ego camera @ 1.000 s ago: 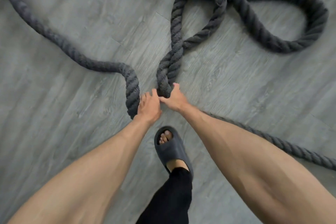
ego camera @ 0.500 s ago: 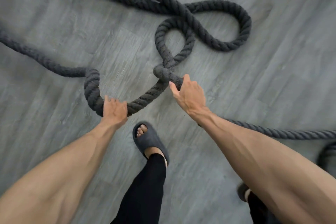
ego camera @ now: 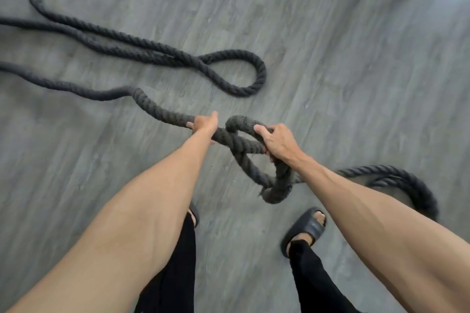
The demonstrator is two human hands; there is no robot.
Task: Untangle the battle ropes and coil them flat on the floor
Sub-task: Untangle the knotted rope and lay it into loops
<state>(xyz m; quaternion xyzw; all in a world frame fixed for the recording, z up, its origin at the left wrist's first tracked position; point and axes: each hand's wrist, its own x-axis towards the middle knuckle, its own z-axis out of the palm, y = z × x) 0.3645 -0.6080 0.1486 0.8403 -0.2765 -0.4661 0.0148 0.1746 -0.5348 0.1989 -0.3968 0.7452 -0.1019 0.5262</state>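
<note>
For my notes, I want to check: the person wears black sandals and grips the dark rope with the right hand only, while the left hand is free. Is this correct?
Not quite. The left hand is not free: it grips the rope too, a little apart from the right hand, which holds the twisted part. The head view shows this. The black sandals are correct.

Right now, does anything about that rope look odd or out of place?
Yes. The battle rope is twisted into a knot-like loop, held up between the left hand and right hand. Farther away, a second loop crosses over itself on the floor.
</note>
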